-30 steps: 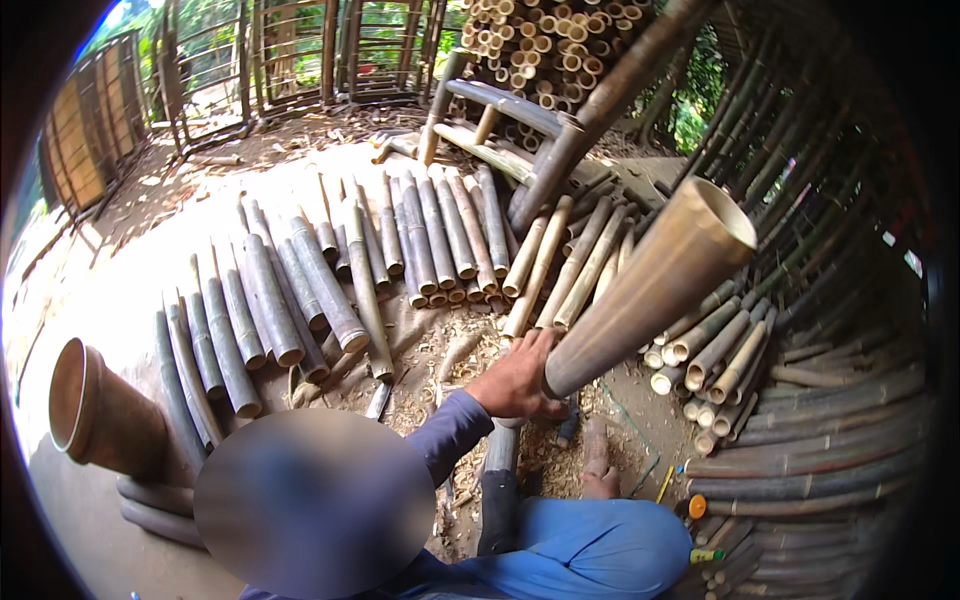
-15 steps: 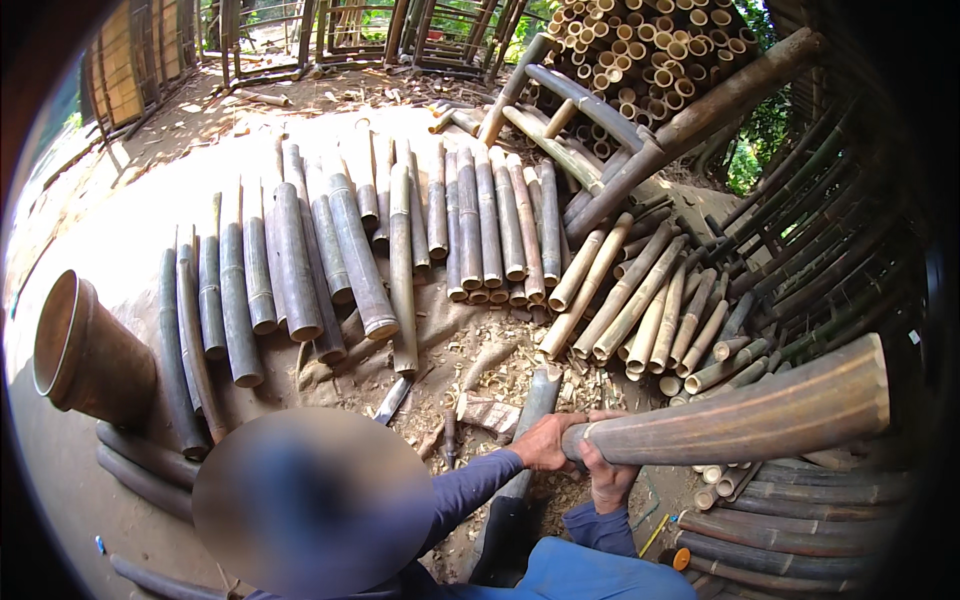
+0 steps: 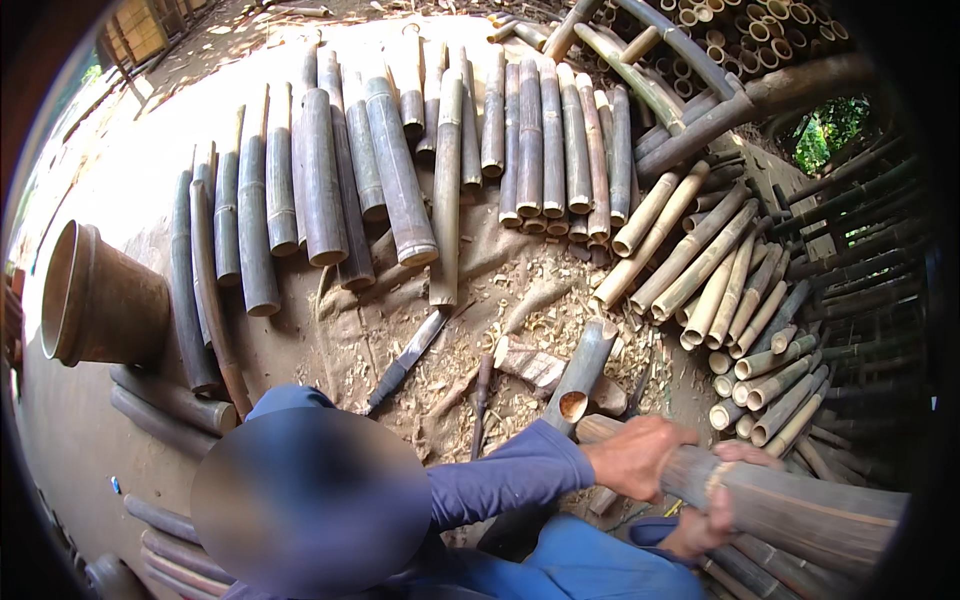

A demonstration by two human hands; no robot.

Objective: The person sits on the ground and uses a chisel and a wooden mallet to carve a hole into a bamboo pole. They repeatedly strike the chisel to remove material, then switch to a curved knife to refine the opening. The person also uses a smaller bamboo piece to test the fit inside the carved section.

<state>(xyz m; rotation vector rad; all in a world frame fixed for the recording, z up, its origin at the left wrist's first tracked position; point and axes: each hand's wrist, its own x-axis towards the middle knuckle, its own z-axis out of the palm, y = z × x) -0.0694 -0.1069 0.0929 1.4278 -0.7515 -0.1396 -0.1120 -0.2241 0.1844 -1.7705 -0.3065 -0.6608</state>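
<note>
A thick bamboo section (image 3: pixel 810 515) lies across both my hands at the lower right, its far end running into the dark rim. My left hand (image 3: pixel 640 458) is wrapped over it near the paler narrow end. From below, my right hand (image 3: pixel 705 525) grips it farther along, thumb in front and fingers over the top. Beside the narrow end stands a slanted bamboo post (image 3: pixel 583 370) with a hollow cut in its side. On the ground left of the post lie a split piece of wood (image 3: pixel 530 365), a thin dark brown rod (image 3: pixel 482 400) and a long knife (image 3: pixel 405 365) with a dark handle.
Rows of cut bamboo lengths (image 3: pixel 405 180) lie across the ground ahead, with paler stacked pieces (image 3: pixel 690 260) to the right. A brown bucket (image 3: pixel 110 300) tips at the left. Wood chips (image 3: pixel 540 270) cover the ground. A bamboo frame (image 3: pixel 700 130) leans behind. The lower left is blurred.
The bamboo section has swung down and toward the lower right in my hands, its wide end now out of sight. My view has shifted, and the post's hollow cut now shows.
</note>
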